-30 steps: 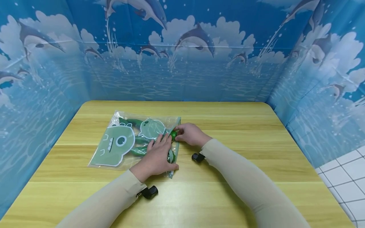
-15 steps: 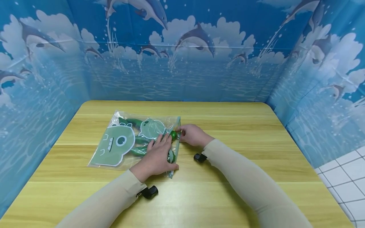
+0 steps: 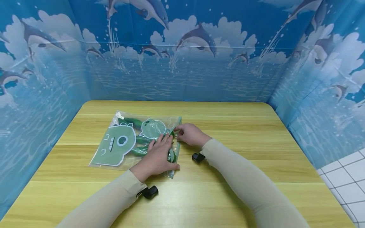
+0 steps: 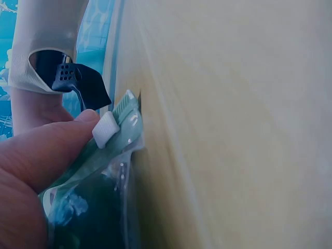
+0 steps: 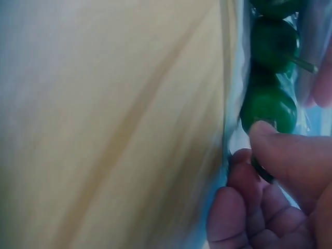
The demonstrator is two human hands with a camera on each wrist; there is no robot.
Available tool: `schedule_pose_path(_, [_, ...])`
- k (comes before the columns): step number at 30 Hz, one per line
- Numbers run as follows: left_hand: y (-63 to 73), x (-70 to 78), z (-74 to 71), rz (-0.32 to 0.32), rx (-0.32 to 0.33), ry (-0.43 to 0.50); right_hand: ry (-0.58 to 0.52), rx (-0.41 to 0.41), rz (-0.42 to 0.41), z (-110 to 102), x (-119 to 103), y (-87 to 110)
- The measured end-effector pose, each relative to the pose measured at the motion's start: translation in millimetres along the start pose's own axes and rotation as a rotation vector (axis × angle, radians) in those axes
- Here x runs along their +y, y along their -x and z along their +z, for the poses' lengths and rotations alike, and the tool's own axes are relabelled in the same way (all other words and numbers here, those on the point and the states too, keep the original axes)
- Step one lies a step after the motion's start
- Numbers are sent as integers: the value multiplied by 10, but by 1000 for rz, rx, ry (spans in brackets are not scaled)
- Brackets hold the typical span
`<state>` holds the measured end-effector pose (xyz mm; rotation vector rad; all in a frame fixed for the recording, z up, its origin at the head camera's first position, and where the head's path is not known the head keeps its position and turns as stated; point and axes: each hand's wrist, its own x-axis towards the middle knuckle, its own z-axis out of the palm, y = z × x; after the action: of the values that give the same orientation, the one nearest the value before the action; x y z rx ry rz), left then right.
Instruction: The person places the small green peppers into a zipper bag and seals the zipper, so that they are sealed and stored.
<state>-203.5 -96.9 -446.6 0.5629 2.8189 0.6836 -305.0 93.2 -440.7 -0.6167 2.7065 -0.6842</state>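
Observation:
A clear zip bag [image 3: 114, 155] printed with pale green cartoon dinosaurs lies flat on the table, its zip edge facing right. Long green peppers [image 3: 139, 151] show through the film. My left hand [image 3: 156, 156] rests on the bag near that edge, fingers extended and spread; in the left wrist view its thumb [image 4: 57, 150] lies against the zip strip beside a white slider [image 4: 105, 128]. At the mouth, my right hand [image 3: 191, 134] pinches the dark stem of a green pepper [image 5: 270, 106] between thumb and curled fingers. Other pepper ends [image 5: 275, 44] sit beside it.
The wood-grain table [image 3: 242, 126] stands against a blue curtain [image 3: 182, 79] with dolphins, which encloses its back and sides. A black wrist camera [image 3: 198, 157] sits at the right cuff, another [image 3: 150, 192] at the left. White floor tiles [image 3: 348, 177] show at lower right.
My right hand shifted slightly right, then back left to the bag's mouth, where it covers more of the green pepper than half a second ago. The left hand stays in place.

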Motion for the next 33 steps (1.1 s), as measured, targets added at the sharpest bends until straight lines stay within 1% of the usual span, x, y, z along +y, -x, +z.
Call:
schedule_pose_path(2, [-1, -3, -6, -3, -1, 11, -26, -7, 10, -16, 5, 20])
schedule_pose_path(5, [-1, -9, -12, -8, -1, 21, -33, -7, 8, -30, 7, 32])
schedule_pose_path(12, [3, -12, -10, -2, 2, 8, 41, 15, -47, 5, -72, -12])
schedule_pose_path(15, [2, -7, -12, 1, 1, 10, 46, 5, -56, 13, -101, -19])
schedule_pose_path(21, [3, -8, -23, -6, -1, 3, -11, 8, -31, -17, -89, 15])
schedule_pose_path(24, [1, -13, -23, -7, 2, 1, -1, 21, -29, -14, -89, 5])
schedule_pose_path(30, [-1, -24, -8, -2, -2, 16, 36, 12, -42, 22, -141, -48])
schedule_pose_path(33, [1, -22, -7, 1, -4, 23, 24, 11, -35, 36, -136, -60])
